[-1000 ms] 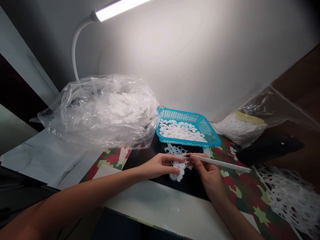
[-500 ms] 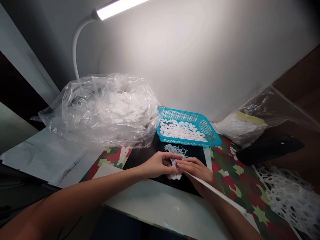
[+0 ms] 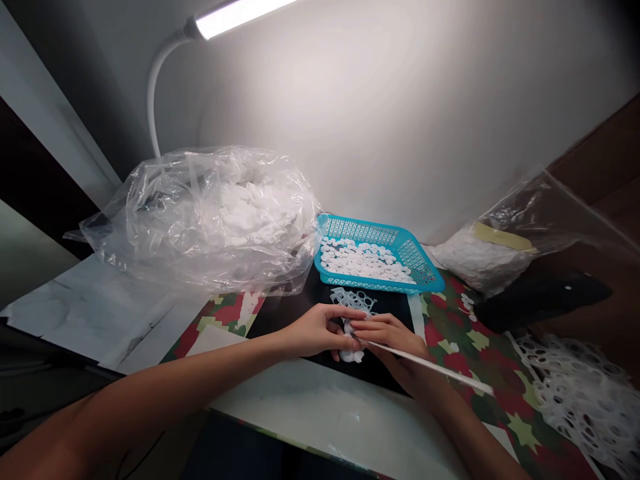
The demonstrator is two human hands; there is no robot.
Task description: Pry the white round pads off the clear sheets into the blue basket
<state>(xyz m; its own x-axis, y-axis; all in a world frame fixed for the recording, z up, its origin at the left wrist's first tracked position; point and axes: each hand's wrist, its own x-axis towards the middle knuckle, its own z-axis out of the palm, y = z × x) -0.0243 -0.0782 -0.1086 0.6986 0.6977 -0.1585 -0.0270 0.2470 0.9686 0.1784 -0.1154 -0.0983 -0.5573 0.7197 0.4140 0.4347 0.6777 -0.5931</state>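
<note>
My left hand (image 3: 317,328) is closed, thumb and fingers curved around the sides of a small strip of white round pieces (image 3: 353,357) over the black mat. In my right hand (image 3: 395,340) is a thin white stick (image 3: 450,375), its far end sticking out to the right past the wrist. The right fingertips press down on the strip beside the left fingers. Where the stick meets the strip is hidden by the fingers. Just beyond the hands, a translucent lattice of empty rings (image 3: 354,300) lies on the black mat (image 3: 280,312).
Behind the hands stands a blue basket (image 3: 435,283) holding many loose white discs (image 3: 365,260). A large clear bag (image 3: 200,220) of white material sits at left, a smaller bag (image 3: 485,257) at right. Ring lattices (image 3: 580,400) pile up on the right. A lamp (image 3: 240,17) shines overhead.
The outer end of the stick has swung upward in the view, away from me, with a small turn of my right hand. My left hand has stayed in place.
</note>
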